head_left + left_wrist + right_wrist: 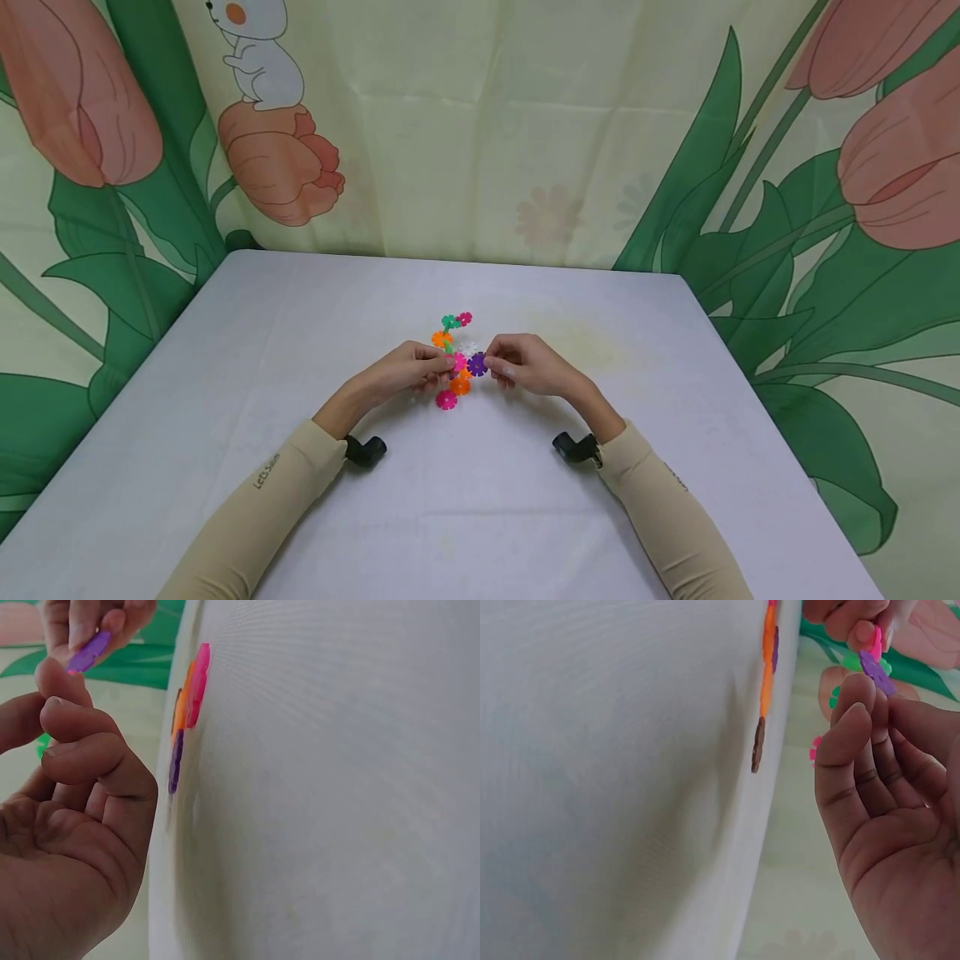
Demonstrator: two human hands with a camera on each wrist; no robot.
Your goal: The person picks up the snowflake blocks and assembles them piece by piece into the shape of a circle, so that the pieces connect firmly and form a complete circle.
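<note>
My left hand (408, 367) pinches a pink flower-shaped plastic connector disc (458, 362) at the middle of the table. Facing it, my right hand (528, 364) pinches a purple connector disc (477, 364) between thumb and fingertips. The purple disc (876, 673) meets the edge of the pink disc (877, 643) in the right wrist view. Beyond my left fingers, green (450, 321), orange (442, 338) and pink (465, 318) discs run in a line away from me. In the left wrist view, my left fingers hide most of what they hold.
On the white-covered table (480, 517), below the hands, lie an orange disc (460, 386), a pink disc (446, 400) and a white disc (468, 347). A brown disc (758, 745) shows in the right wrist view. A tulip-patterned curtain (465, 167) hangs behind the table.
</note>
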